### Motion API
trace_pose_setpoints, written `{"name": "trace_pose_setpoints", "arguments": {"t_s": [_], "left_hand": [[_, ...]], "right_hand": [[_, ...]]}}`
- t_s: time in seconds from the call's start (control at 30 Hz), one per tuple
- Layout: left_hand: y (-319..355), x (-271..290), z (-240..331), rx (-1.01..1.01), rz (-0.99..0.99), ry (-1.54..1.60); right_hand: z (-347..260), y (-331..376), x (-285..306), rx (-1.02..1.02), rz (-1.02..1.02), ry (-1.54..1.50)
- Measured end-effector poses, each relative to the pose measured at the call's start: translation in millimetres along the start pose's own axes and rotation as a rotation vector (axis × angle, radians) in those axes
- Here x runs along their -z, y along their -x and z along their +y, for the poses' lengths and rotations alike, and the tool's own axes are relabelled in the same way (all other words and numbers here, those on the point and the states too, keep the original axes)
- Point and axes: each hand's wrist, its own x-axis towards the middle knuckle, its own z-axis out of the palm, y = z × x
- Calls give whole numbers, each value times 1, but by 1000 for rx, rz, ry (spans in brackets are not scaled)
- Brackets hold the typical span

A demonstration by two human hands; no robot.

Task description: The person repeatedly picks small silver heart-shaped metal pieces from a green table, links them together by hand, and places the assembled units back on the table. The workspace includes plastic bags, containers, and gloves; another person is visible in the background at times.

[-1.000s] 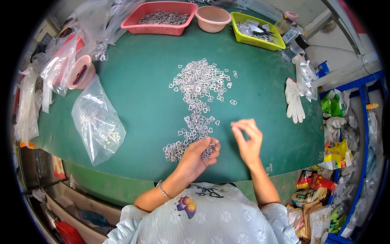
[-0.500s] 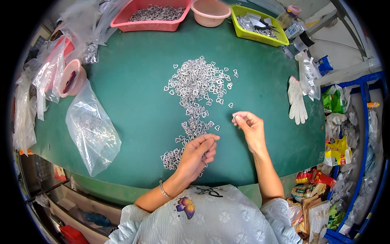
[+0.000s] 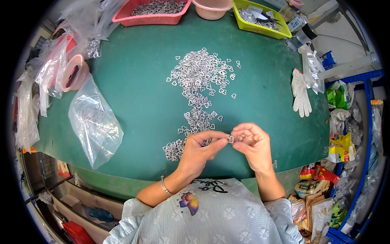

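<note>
Between my two hands is a small silver heart-shaped metal ring [image 3: 230,139]. My left hand [image 3: 197,150], with a bangle on its wrist, pinches it by the left side between thumb and index finger. On its right side, my right hand [image 3: 254,146] has its thumb and curled fingers closed at the ring's edge. A loose pile of similar heart-shaped pieces [image 3: 201,69] spreads over the green table [image 3: 142,85] and trails down toward me. A smaller heap of them [image 3: 174,149] lies beside my left hand, which partly covers the trail.
A pink tray of metal pieces [image 3: 150,19], a pale pink bowl [image 3: 211,12] and a yellow-green tray with pliers [image 3: 260,29] line the far edge. Left are a clear plastic bag [image 3: 95,126] and a pink bowl [image 3: 77,75]. A white glove [image 3: 300,95] lies right.
My right hand has come down and toward my left hand, so their fingertips now meet at the heart-shaped ring. My left thumb and index finger now pinch it. The view has shifted slightly.
</note>
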Motion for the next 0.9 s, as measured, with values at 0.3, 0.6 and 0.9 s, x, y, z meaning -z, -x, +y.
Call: {"name": "trace_pose_setpoints", "arguments": {"t_s": [0.3,0.6,0.9], "left_hand": [[14,-6,4,116,-77,263],[21,-11,8,48,-34,159],[16,-7,4,-51,-21,-5]], "right_hand": [[-4,13,-13,430,110,581],[-9,17,-19,586,140,760],[2,16,-18,517,158,725]]}}
